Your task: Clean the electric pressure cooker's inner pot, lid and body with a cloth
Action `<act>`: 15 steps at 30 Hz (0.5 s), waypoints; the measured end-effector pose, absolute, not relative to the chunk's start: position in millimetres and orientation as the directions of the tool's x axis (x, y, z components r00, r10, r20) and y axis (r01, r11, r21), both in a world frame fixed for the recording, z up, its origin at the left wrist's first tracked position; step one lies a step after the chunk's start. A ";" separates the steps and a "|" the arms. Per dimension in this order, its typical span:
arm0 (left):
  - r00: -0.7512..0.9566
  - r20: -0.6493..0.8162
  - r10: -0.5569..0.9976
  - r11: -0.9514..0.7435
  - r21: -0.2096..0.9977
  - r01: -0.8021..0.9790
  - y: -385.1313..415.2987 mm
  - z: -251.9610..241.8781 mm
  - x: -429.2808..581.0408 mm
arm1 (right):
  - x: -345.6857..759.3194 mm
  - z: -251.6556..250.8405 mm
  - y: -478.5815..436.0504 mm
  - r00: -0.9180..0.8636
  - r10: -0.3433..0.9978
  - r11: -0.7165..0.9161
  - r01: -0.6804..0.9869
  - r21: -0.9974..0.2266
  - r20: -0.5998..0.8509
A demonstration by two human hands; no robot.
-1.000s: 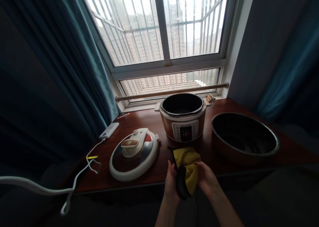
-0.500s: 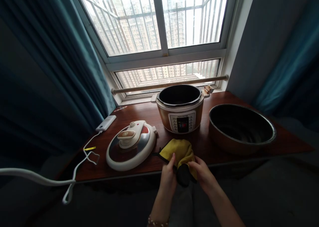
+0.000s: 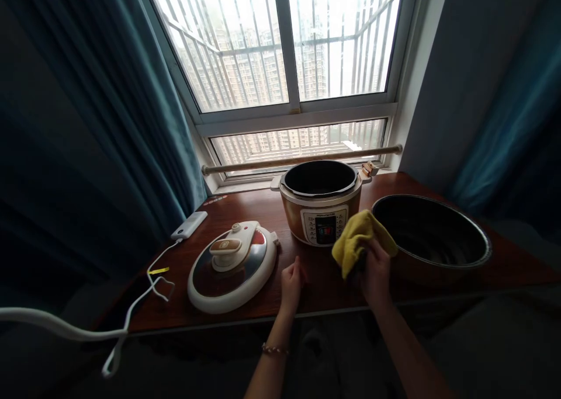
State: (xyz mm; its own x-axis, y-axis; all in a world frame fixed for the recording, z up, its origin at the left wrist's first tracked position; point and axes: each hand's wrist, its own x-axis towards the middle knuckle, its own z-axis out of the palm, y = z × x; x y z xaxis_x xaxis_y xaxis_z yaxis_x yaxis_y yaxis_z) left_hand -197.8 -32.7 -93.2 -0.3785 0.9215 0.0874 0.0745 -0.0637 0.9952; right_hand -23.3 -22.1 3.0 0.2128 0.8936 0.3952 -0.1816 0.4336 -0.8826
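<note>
My right hand [image 3: 376, 269] grips a yellow cloth [image 3: 362, 239] with dark edging, bunched up in front of the electric pressure cooker [image 3: 295, 217]. Part of the cloth hangs over the hand's left side, close to the big dark pot [image 3: 432, 232] on the right. My left hand [image 3: 291, 283] is above the table's front edge, fingers curled in and thumb pointing up, with nothing visible in it. Left of it lies the cooker's round lid [image 3: 263, 277], white-rimmed with a brown-topped handle. The cooker stands uncovered, its dark inside showing.
A white power bank [image 3: 189, 225] lies at the left of the wooden table [image 3: 318, 282], joined to a white cable [image 3: 144, 297]. Beside the cable is a yellow strip [image 3: 159, 270]. Behind the cooker, a rail [image 3: 254, 165] crosses the window; a blue curtain [image 3: 144, 124] hangs at left.
Before, both hands held the cloth at the table's front edge. My left hand has let go, while my right hand has carried the cloth right and up, toward the cooker and pot.
</note>
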 end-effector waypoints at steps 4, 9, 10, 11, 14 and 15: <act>-0.364 0.114 0.924 -0.058 0.985 0.162 -34.9 -99.5 -197.0 | -69.1 33.5 16.8 -0.113 0.586 0.740 0.478 -0.473 0.802; -0.334 0.133 0.933 -0.051 0.968 0.245 -37.6 -98.3 -196.2 | -95.9 -0.1 50.4 -0.347 0.499 0.687 0.717 -0.119 0.794; -0.328 0.136 0.935 -0.051 0.966 0.254 -37.9 -97.5 -196.1 | -94.4 -15.0 53.1 -0.368 0.494 0.672 0.736 -0.077 0.787; -0.323 0.138 0.936 -0.052 0.964 0.260 -38.1 -96.9 -195.9 | -91.3 -30.5 54.9 -0.409 0.479 0.672 0.740 -0.025 0.777; -0.316 0.145 0.938 -0.056 0.960 0.273 -37.8 -96.7 -195.7 | -75.9 -67.5 57.9 -0.656 0.360 0.758 0.620 0.201 0.664; -0.316 0.146 0.937 -0.056 0.960 0.275 -37.6 -97.1 -195.8 | -70.5 -73.8 58.6 -0.721 0.324 0.784 0.567 0.253 0.612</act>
